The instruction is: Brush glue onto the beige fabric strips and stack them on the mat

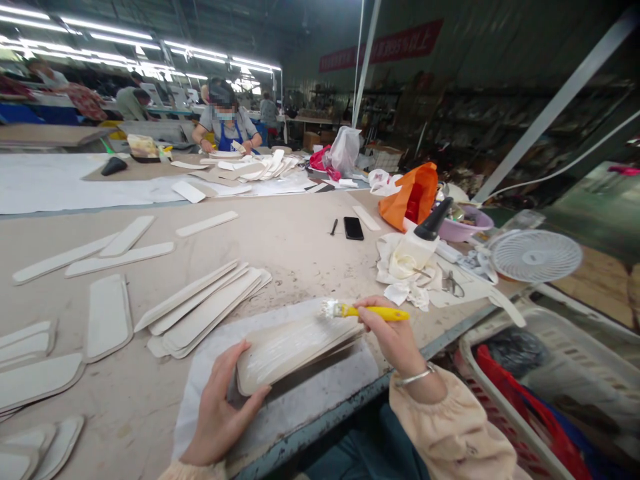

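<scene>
while the left hand [220, 407] pins the strip [295, 347] on the paper [330, 393], the right hand [393, 333] grips the brush [365, 311] (bristles at its far end); spread glue thin, right to the edges.

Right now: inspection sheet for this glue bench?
Surface: worktable, dusty, glue-stained; white sheet under the work.
Job's things: pale padded strip, glossy and wet on top; yellow-handled brush, bristles on the strip's far end.
Clutter: fanned strips, glue bottle on rags, scissors, phone, orange bag, small fan.
Grippers: left hand steadies the strip's near end; right hand grips the brush.
Cables: white cable at right.
Surroundings: co-worker opposite; laundry basket at right.
</scene>
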Action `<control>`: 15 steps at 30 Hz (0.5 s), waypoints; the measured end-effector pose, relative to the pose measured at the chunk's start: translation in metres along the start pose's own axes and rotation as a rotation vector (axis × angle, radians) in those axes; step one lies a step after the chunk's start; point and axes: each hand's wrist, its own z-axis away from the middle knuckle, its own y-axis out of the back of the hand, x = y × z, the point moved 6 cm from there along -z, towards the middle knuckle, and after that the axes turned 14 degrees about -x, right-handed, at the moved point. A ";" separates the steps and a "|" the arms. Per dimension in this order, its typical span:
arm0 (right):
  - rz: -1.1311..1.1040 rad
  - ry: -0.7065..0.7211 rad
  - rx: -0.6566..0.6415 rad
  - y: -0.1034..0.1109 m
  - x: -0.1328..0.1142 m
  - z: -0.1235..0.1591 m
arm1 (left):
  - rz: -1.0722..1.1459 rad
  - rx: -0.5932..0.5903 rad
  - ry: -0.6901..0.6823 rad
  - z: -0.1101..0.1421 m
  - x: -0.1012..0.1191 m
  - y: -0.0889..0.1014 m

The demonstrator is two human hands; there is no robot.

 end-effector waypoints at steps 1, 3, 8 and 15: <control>-0.004 0.013 -0.050 -0.011 -0.001 -0.002 | 0.000 0.000 0.001 0.000 0.000 0.000; 0.022 0.024 -0.099 -0.020 0.001 -0.005 | -0.008 0.002 -0.005 -0.001 0.000 0.000; 0.167 -0.014 0.086 0.022 0.013 -0.004 | -0.018 0.000 -0.010 -0.001 0.001 0.001; -0.072 0.016 -0.011 -0.009 0.001 0.015 | 0.017 -0.005 0.015 0.001 -0.001 0.000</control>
